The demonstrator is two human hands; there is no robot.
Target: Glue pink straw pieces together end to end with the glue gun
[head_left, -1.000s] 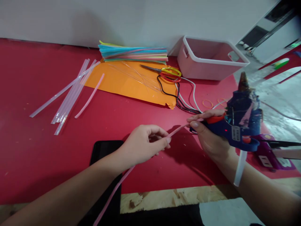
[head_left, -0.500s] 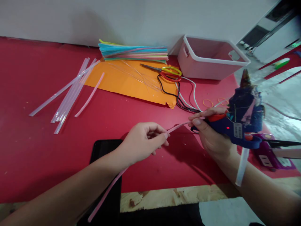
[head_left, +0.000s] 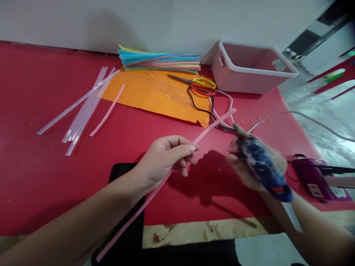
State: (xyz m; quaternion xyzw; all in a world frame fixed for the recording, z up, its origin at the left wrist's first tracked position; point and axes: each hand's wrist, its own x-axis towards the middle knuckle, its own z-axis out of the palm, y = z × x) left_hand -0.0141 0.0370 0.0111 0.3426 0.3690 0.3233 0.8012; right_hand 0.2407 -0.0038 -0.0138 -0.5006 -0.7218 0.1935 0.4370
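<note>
Between the thumb and fingers of my left hand [head_left: 169,157] is a long pink pipe cleaner [head_left: 133,220]. Its upper end sticks out past my fingertips, and its lower part runs down under my wrist over a black phone-like slab [head_left: 122,210]. My right hand [head_left: 241,170] grips a dark blue hot glue gun [head_left: 257,162], smeared by motion. The gun's nozzle points up and left, near the free end of the pipe cleaner but apart from it. A clear glue stick [head_left: 291,217] juts from the gun's back.
Glue sticks [head_left: 83,107] and a short pink pipe cleaner [head_left: 108,111] lie left. An orange envelope [head_left: 155,99] bears scissors [head_left: 203,85] and a coloured pipe cleaner bundle [head_left: 161,61]. A pink bin [head_left: 249,77], rubber bands [head_left: 246,122], cables and a purple power box [head_left: 313,177] are right.
My right hand has let go of the pipe cleaner's end and swung the glue gun from upright to tilted left, nozzle lower. The freed end now points up and right from my left hand.
</note>
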